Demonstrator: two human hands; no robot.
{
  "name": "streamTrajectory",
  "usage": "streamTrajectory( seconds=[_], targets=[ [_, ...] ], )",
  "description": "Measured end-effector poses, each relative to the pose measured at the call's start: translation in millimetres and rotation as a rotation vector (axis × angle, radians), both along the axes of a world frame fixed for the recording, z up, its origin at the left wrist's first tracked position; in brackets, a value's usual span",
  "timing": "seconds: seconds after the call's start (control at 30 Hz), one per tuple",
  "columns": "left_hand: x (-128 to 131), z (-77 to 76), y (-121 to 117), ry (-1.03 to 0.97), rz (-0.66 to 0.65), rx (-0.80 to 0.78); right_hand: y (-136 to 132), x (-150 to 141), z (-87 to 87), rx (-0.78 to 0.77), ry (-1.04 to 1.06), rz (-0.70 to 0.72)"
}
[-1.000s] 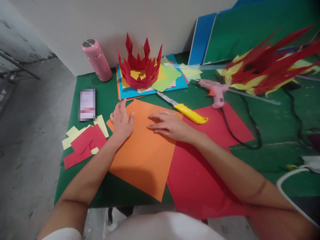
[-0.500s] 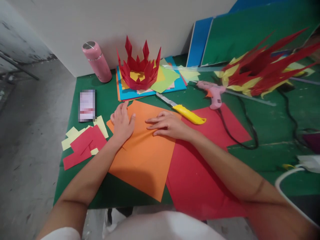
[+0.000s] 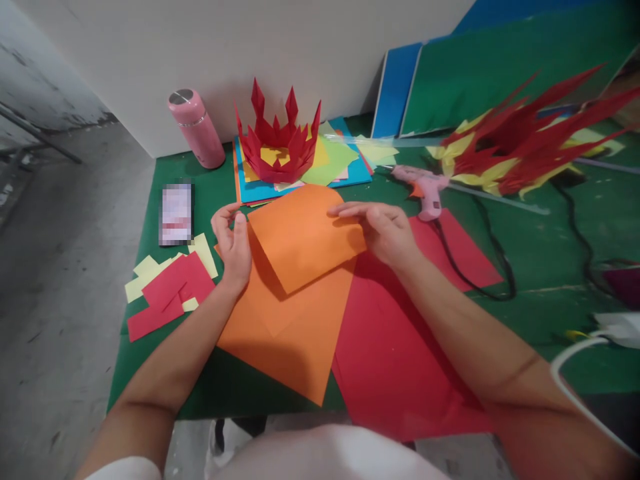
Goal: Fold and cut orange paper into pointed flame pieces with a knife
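Observation:
A smaller piece of orange paper (image 3: pixel 305 243) is raised in a bend above a larger orange sheet (image 3: pixel 310 333) lying on the table. My right hand (image 3: pixel 387 233) grips the raised piece at its right edge, fingers stretched over its face. Beside the paper's left edge, my left hand (image 3: pixel 233 247) is open, thumb apart from the slightly curled fingers and nothing held in it. Under my right forearm lie red sheets (image 3: pixel 385 360). The yellow utility knife is hidden behind the raised paper and my right hand.
A red paper crown (image 3: pixel 280 157) sits on stacked coloured paper (image 3: pixel 360 175). A pink glue gun (image 3: pixel 425 190) trails its black cord at right, near a red and yellow paper crown (image 3: pixel 520 147). At left are a pink bottle (image 3: pixel 200 133), a phone (image 3: pixel 177 213) and paper scraps (image 3: pixel 175 283).
The smaller orange paper has come up off the larger sheet, now in my right hand, which moved right and up. My left hand has lifted from the paper to its left side.

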State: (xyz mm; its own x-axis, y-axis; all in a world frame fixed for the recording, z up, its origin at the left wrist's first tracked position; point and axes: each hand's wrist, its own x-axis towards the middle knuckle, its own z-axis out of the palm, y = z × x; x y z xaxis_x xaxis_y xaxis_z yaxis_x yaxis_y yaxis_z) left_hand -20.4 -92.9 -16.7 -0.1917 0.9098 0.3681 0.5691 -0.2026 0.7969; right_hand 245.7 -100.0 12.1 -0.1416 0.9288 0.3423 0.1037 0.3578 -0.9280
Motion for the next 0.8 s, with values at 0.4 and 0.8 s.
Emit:
streamTrajectory(
  seconds=[0.4, 0.8],
  targets=[
    [1.0, -8.7, 8.3, -0.671, -0.185, 0.036, -2.0, -5.1, 4.2, -0.264, 0.316, 0.147],
    [2.1, -7.9, 8.5, -0.748, -0.127, 0.061, 5.6, 19.2, 15.3, -0.083, -0.061, 0.344]
  ],
)
